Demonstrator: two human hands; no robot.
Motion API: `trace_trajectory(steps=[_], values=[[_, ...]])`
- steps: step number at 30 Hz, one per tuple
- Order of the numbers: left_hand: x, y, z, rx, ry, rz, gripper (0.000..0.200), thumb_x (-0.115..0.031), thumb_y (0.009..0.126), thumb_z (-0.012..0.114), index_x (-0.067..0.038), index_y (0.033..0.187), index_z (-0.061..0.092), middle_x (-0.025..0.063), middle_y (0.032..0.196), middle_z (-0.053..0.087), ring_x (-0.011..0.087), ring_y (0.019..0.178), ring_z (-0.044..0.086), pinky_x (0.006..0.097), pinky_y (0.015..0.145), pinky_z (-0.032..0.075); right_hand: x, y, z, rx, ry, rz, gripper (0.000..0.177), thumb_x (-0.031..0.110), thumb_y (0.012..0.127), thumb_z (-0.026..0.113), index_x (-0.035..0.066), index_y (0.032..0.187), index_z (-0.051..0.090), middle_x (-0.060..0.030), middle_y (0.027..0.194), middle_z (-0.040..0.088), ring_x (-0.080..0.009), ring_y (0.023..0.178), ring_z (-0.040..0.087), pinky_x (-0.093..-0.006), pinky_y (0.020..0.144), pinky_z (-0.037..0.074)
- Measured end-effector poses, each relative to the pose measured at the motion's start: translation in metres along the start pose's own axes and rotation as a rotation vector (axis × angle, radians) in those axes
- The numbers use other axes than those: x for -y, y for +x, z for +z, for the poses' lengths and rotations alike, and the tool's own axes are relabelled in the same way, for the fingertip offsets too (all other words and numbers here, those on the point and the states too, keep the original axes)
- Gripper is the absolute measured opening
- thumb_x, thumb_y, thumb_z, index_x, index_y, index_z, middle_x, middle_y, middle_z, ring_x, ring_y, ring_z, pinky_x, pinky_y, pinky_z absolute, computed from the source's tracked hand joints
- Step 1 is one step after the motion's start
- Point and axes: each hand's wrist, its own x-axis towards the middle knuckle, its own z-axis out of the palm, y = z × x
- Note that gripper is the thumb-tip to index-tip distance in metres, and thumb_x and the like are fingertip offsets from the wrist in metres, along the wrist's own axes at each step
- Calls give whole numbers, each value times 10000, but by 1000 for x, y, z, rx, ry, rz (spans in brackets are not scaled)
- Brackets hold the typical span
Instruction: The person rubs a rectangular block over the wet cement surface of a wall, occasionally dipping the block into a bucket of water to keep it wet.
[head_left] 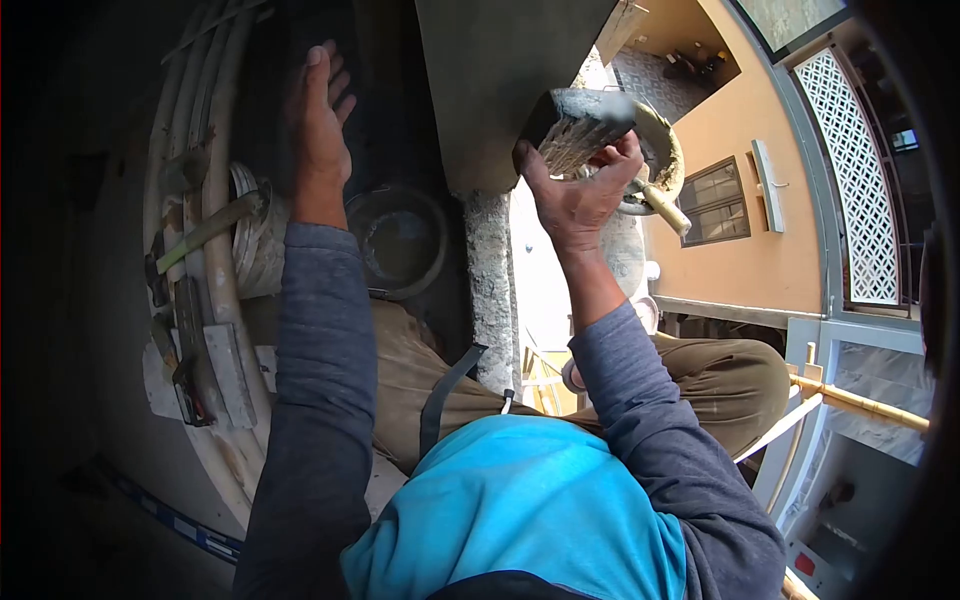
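Observation:
My right hand (585,200) grips a dark grey block (580,120) with a rough, mortar-smeared side, thumb at its left end and fingers at its right. It is held up close against the grey plastered column (510,90). Just behind that hand stands a bucket (662,160) with mortar on its inside, and a wooden tool handle (667,208) sticks out over its rim. My left hand (323,130) is raised on the shadowed side of the column, fingers stretched out and nothing in it. Below it is a round dark tub (397,243).
Bamboo poles (215,130) run along the left, with a hammer (208,235) and other tools lying across them. A white bucket (258,240) stands beside them. At lower left lies a blue spirit level (180,525). A rough ledge edge (491,290) drops to bright ground below.

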Motion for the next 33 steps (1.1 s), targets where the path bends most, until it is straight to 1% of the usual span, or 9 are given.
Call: trace_trajectory(steps=[8, 10, 14, 16, 19, 22, 29, 31, 33], values=[[60, 33, -52, -359, -398, -194, 732, -577, 914, 562, -2, 1363, 498, 222, 1367, 517, 339, 1287, 479, 460, 1066, 371, 61, 77, -5, -1, 264, -159, 1006, 418, 627, 909, -40, 1287, 305, -129, 1139, 415, -211, 1021, 468, -350, 919, 419], [73, 34, -79, 63, -836, -110, 894, -686, 876, 516, -18, 1457, 394, 248, 1516, 326, 408, 1410, 283, 515, 1139, 215, 49, 77, -2, -4, 59, -249, 1002, 412, 635, 902, -45, 1286, 293, -133, 1139, 400, -210, 1034, 461, -366, 916, 417], [73, 51, -82, 627, -969, -159, 865, -664, 885, 524, -12, 1442, 412, 252, 1492, 362, 399, 1387, 331, 504, 1126, 254, -5, 27, 22, -38, -113, -228, 983, 382, 570, 879, -19, 1267, 313, -175, 1103, 407, -319, 1034, 457, -444, 900, 408], [65, 42, -55, -498, -675, -381, 876, -671, 882, 519, -7, 1443, 408, 257, 1494, 355, 399, 1387, 330, 504, 1128, 252, -40, -16, 32, 30, -222, -215, 955, 356, 568, 871, -9, 1262, 325, -184, 1139, 411, -357, 1065, 462, -462, 921, 408], [-3, 1, -9, -44, -10, 4, 791, -621, 909, 506, -27, 1427, 439, 202, 1437, 440, 326, 1313, 418, 454, 1074, 317, -96, -93, 42, 276, -272, -27, 924, 310, 576, 859, 4, 1271, 332, -185, 1166, 438, -359, 1097, 470, -466, 942, 409], [-3, 1, -7, -52, 6, 3, 791, -620, 908, 510, -26, 1425, 440, 200, 1427, 451, 320, 1304, 428, 445, 1072, 322, -94, -103, 36, 302, -259, 80, 914, 292, 583, 849, 4, 1278, 331, -185, 1165, 449, -357, 1096, 473, -454, 938, 417], [17, 12, -8, -37, 6, -14, 789, -623, 910, 499, -27, 1423, 441, 184, 1412, 469, 309, 1289, 443, 435, 1060, 330, -15, 6, 11, 18, -17, -138, 1002, 326, 546, 877, -33, 1281, 299, -163, 1110, 405, -299, 1013, 460, -415, 870, 422], [66, 34, -44, -284, -763, -398, 886, -675, 880, 516, -2, 1445, 402, 263, 1490, 355, 401, 1389, 325, 504, 1130, 250, 5, 35, 8, -42, 11, -207, 1018, 333, 547, 884, -37, 1287, 291, -158, 1108, 398, -279, 999, 454, -402, 863, 418], [54, 24, -22, -343, -610, -343, 888, -674, 880, 515, -1, 1447, 398, 266, 1489, 355, 402, 1390, 322, 504, 1130, 248, 14, 47, 5, -29, -81, -287, 1049, 379, 591, 901, -24, 1306, 247, -142, 1119, 390, -230, 1006, 458, -376, 848, 427]])
